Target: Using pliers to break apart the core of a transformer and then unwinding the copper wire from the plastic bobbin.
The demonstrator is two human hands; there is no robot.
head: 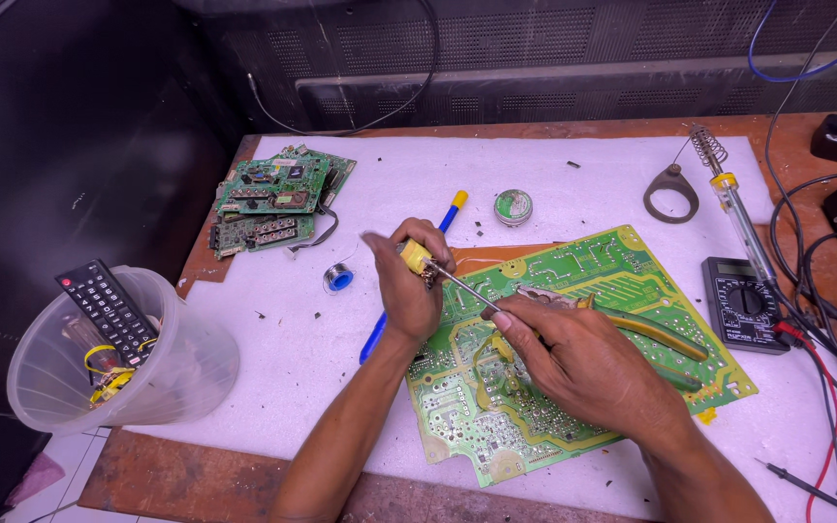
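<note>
Head view: left hand (407, 283) is closed around a yellow-handled screwdriver (438, 269), its tip on the large green circuit board (622, 281) at centre of the white tabletop (554, 184). Right hand (573, 358) presses the board, fingers clamped on yellow-handled pliers (646, 334). Risk: the tip may slip and scratch the board's tracks if pushed hard. Round green tin (512, 205) far centre; blue solder spool (339, 278) left; grey meter (743, 305) right.
</note>
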